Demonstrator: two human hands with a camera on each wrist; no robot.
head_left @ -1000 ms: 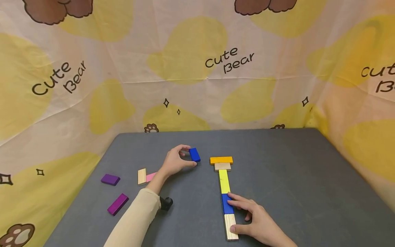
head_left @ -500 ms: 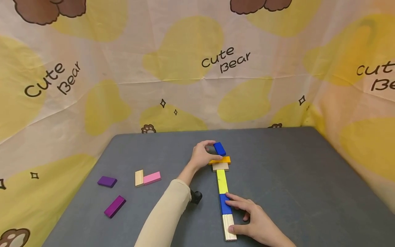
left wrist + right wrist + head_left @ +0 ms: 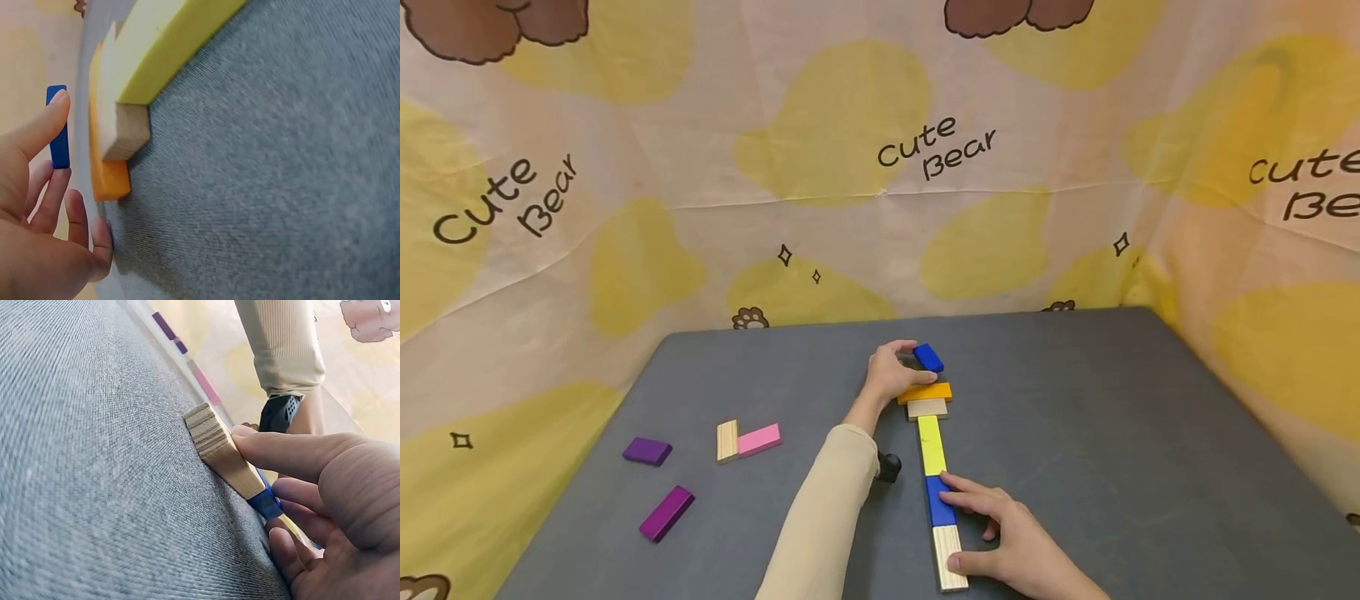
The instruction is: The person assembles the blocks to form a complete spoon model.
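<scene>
My left hand [image 3: 889, 375] pinches a blue block [image 3: 928, 357] between thumb and fingertips. In the left wrist view this blue block [image 3: 59, 147] is held off the table, beyond the orange block [image 3: 111, 178]. A line of blocks runs toward me: the orange block [image 3: 934, 392] crosswise, a tan block [image 3: 927, 408] crosswise, then lengthwise a yellow-green block [image 3: 932, 446], a second blue block [image 3: 937, 510] and a pale wood block [image 3: 946, 546]. My right hand [image 3: 1022, 537] rests at the near end, its thumb touching the pale wood block and fingertips at the second blue block.
On the left of the grey table [image 3: 1112, 433] lie a violet block [image 3: 647, 451] and a magenta-purple block [image 3: 667, 514]. A pink block [image 3: 760, 440] touches another wood block [image 3: 727, 440]. A printed cloth [image 3: 820, 150] hangs behind the table.
The left hand has carried the blue block rightward to just beyond the orange block. The pink block has come into full sight. My right hand stays on the line.
</scene>
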